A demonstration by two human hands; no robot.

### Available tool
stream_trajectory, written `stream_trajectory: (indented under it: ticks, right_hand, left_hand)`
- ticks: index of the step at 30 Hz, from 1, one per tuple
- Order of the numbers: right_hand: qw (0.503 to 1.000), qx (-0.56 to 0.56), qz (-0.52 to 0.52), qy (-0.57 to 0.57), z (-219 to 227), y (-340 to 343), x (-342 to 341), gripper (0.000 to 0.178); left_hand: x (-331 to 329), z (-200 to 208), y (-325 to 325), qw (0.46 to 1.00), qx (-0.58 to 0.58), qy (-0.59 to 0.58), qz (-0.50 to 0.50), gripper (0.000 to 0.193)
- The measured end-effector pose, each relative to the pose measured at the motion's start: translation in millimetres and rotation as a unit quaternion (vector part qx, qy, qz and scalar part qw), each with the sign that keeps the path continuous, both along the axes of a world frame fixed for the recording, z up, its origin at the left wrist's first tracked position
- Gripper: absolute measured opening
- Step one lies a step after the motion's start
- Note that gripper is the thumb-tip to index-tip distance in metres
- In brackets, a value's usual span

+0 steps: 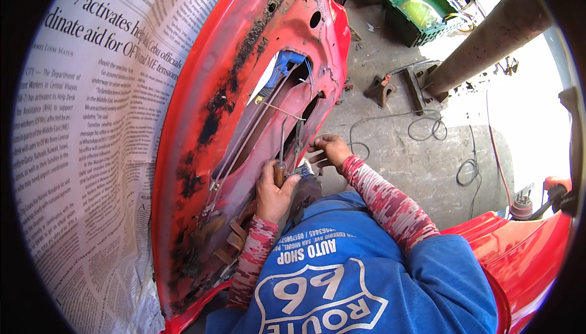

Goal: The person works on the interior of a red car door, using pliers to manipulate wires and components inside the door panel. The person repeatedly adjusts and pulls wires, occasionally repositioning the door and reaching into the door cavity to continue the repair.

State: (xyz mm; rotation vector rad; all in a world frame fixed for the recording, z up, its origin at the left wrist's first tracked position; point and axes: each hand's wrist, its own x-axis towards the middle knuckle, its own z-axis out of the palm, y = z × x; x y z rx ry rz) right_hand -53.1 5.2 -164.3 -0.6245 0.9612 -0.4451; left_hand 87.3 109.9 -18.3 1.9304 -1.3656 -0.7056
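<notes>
Left hand (274,195) closed in a full grip round a wooden-handled screwdriver (280,163), shaft inside the red door panel (201,90) opening. Right hand (329,149) at the panel's edge, fingers curled; hold unclear.

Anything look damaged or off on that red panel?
Yes. The red door panel has dark, rusty patches where paint is gone, running from its top edge down the inner face. The left hand grips a wooden-handled tool at the opening; the right hand rests beside it.
</notes>
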Motion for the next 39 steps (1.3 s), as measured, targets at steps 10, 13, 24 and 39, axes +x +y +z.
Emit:
stream_trajectory:
  ticks: [10,13,24,39]
  right_hand:
    - [0.953,0.058,0.003,-0.298,46.2,-1.2,-0.1,0.034]
    - [0.966,0.053,-0.008,-0.253,47.4,0.2,1.9,0.021]
    - [0.950,-0.275,0.027,0.148,28.4,-12.9,-11.3,0.018]
    - [0.987,-0.135,0.037,-0.082,51.0,3.8,1.8,0.016]
  left_hand:
    - [1.9,-8.6,0.0,0.994,0.056,0.094,-0.001,0.020]
    - [1.9,-14.0,0.8,0.991,0.063,0.117,0.023,0.022]
    - [1.6,-3.9,-5.4,0.974,0.121,0.191,0.018,0.017]
    - [2.1,-7.1,-6.6,0.971,0.107,0.213,0.021,0.017]
